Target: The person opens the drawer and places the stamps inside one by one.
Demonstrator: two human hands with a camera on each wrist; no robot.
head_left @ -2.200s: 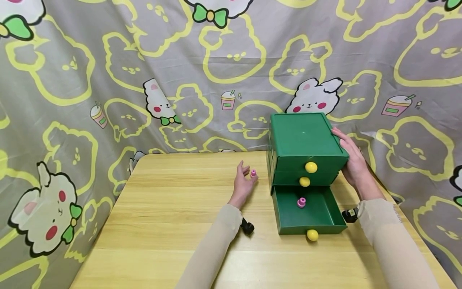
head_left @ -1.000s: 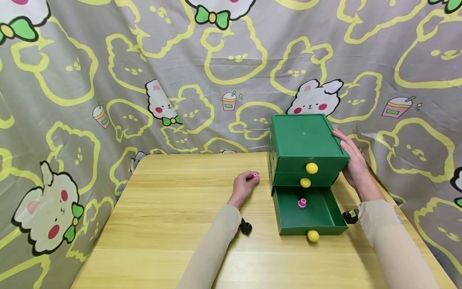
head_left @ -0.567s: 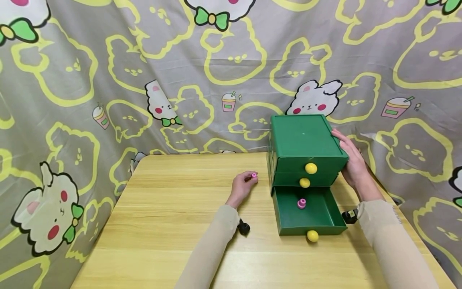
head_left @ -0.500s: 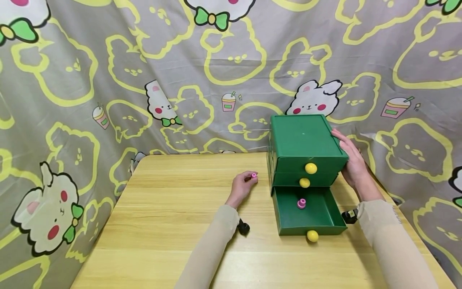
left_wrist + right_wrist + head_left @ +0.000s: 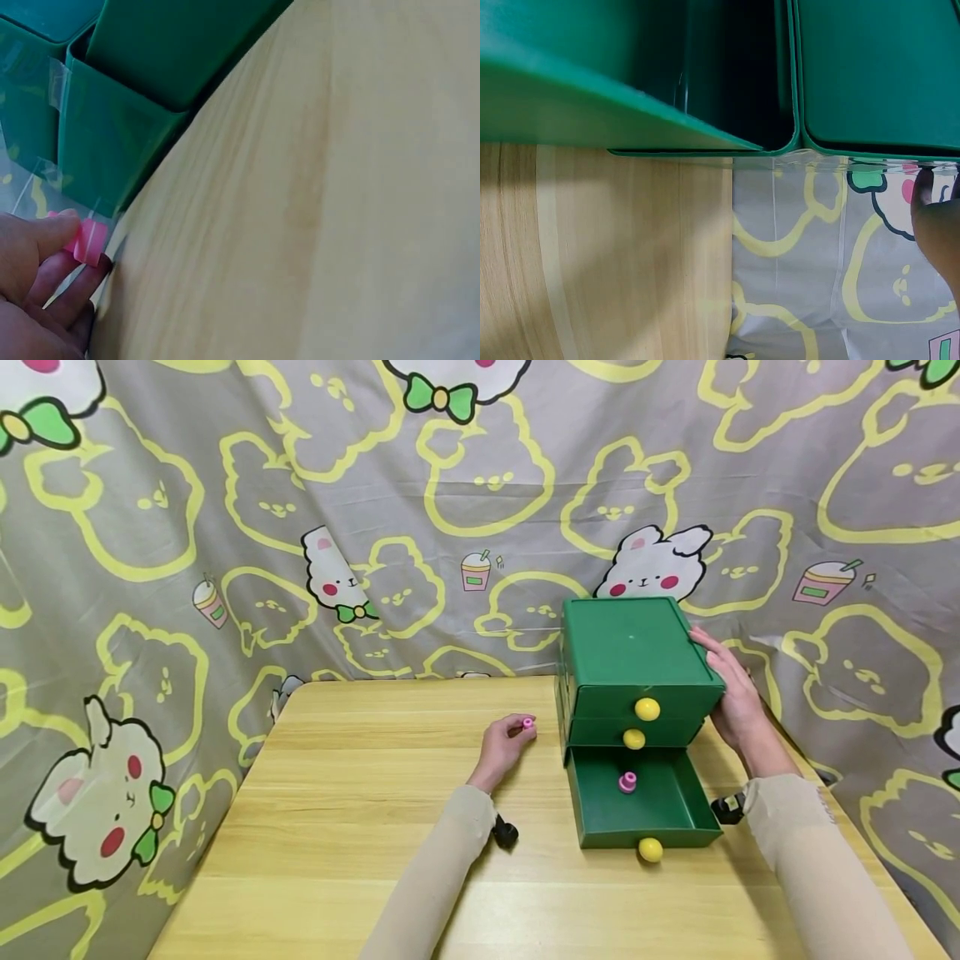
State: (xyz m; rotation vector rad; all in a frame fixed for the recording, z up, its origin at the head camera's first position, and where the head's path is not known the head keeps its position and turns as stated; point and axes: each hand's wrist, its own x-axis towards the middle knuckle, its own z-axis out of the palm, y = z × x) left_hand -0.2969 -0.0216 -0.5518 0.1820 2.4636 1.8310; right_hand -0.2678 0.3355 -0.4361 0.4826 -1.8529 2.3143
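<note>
Left of the green drawer box (image 5: 637,643), my left hand (image 5: 498,752) pinches a small pink stepped cylinder (image 5: 528,724) between thumb and fingers, low over the table. The left wrist view shows the pink cylinder (image 5: 91,241) at the fingertips, beside the green box wall. My right hand (image 5: 735,702) lies along the box's right side, fingers extended near its top edge. In the right wrist view only part of that hand (image 5: 939,225) shows. The bottom drawer (image 5: 648,838) is pulled out, and a second pink stepped piece (image 5: 627,783) stands inside it.
Two upper drawers with yellow knobs (image 5: 647,709) are closed. The lowest yellow knob (image 5: 650,850) juts from the pulled-out drawer. The wooden table (image 5: 360,793) extends to the left and front. A patterned curtain (image 5: 360,493) hangs behind and around it.
Since the earliest frame, my left fingers have closed from a spread pose onto the pink cylinder. Over the last second both hands stay almost still.
</note>
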